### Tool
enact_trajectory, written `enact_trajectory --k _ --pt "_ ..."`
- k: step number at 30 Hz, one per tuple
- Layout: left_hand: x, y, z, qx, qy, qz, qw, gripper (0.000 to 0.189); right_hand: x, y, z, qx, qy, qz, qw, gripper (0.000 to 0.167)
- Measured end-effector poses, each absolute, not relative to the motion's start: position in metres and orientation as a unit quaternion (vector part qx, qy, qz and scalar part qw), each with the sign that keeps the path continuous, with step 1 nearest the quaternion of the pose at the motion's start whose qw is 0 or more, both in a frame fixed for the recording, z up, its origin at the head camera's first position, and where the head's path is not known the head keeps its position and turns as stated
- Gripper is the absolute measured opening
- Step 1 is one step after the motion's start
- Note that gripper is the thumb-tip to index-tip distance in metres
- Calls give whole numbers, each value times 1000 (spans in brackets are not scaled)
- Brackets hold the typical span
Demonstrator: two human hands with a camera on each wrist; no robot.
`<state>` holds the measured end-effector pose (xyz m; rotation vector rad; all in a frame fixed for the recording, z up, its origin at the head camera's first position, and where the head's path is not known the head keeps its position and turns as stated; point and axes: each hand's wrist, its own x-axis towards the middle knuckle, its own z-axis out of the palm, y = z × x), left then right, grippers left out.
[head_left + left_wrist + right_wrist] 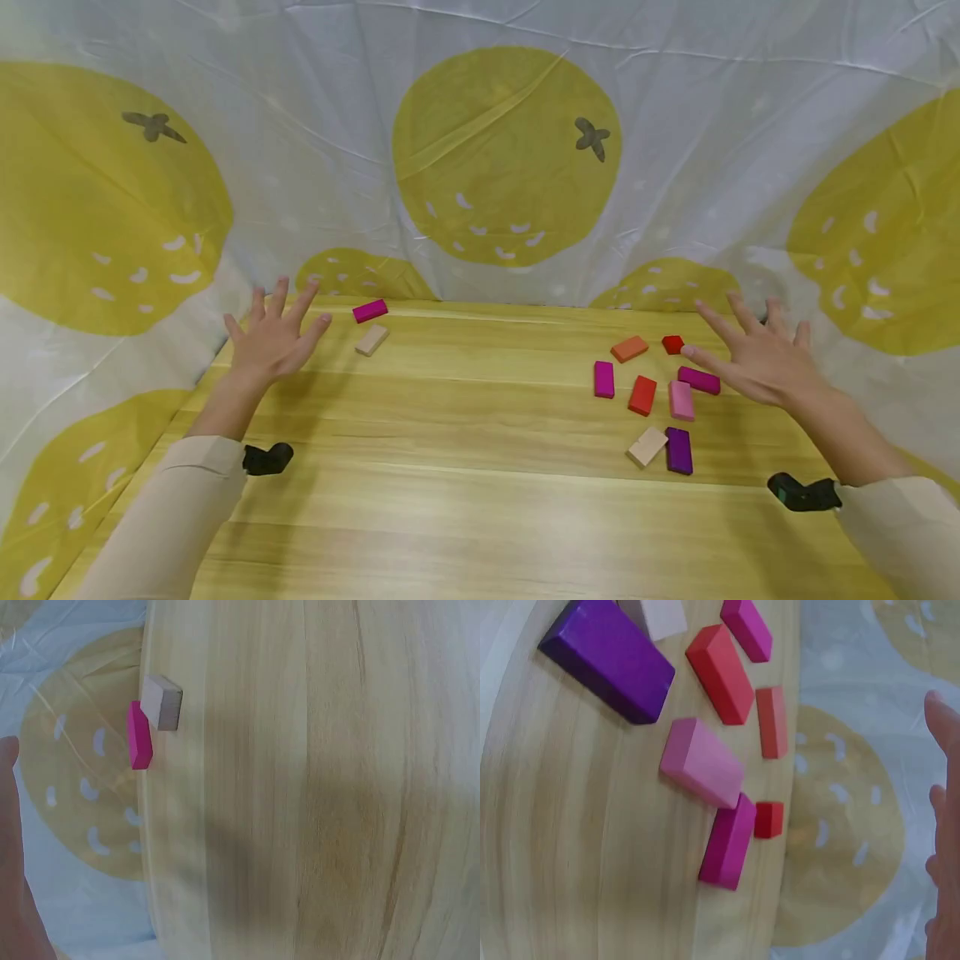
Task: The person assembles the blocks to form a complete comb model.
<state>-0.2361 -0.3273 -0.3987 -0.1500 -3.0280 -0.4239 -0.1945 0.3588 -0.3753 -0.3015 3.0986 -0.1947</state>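
My left hand [272,340] is held over the table's left side with its fingers spread, holding nothing. Just right of it lie a magenta block [371,311] and a plain wooden block [372,340]. Over the right side my right hand [765,354] is spread too, thumb tip close by a small red block [672,344]. Around it lie a magenta block [699,381], a pink block [681,401], a red block [642,396], an orange block [629,349], another magenta block [603,379], a purple block [679,451] and a plain wooden block [647,447].
The wooden table [480,400] ends at the back against a hanging white cloth [322,167] printed with yellow fruit, which also covers both sides. A black wrist mount [268,459] sits at the left cuff, and a similar mount [804,492] at the right.
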Motion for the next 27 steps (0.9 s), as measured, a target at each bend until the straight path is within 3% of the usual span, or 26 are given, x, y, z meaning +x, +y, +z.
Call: enact_trajectory --k 13,22,27 --pt "-254 -307 -402 -112 -979 -168 38 69 -206 301 -382 -134 989 -67 -14 88" --pt "-286 -299 -421 -163 -962 -217 -10 61 -214 244 -399 -217 970 -97 -43 81" --pt "-301 -294 -433 -177 -948 -264 -12 53 -217 210 -411 -265 956 -111 -50 80"
